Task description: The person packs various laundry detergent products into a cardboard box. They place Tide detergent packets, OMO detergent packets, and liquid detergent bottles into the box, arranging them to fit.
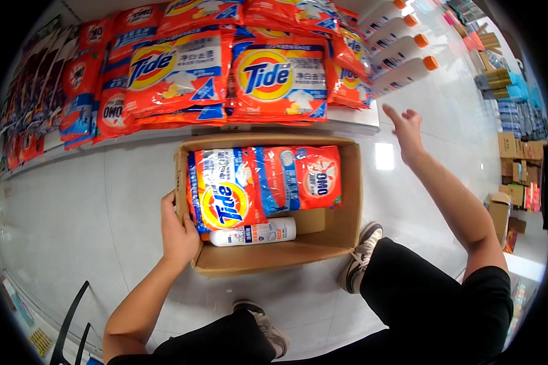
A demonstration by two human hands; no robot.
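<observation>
My left hand (179,230) grips the left wall of an open cardboard box (274,262), its fingers partly hidden behind the wall. Inside the box a Tide detergent bag (223,189) lies at the left, against an orange OMO detergent bag (317,178). A white bottle with an orange cap (274,232) lies on its side along the near wall, partly under the Tide bag. My right hand (406,130) is in the air to the right of the shelf corner, fingers apart, holding nothing. Several white bottles (399,75) with orange caps stand on the shelf just beyond it.
A shelf (356,124) ahead holds stacked Tide bags (278,82), OMO bags (77,86) and dark packets (41,91). My shoes (367,246) are on the tiled floor near the box. Cardboard cartons (513,146) are piled at the far right; black curved bars (71,315) show at lower left.
</observation>
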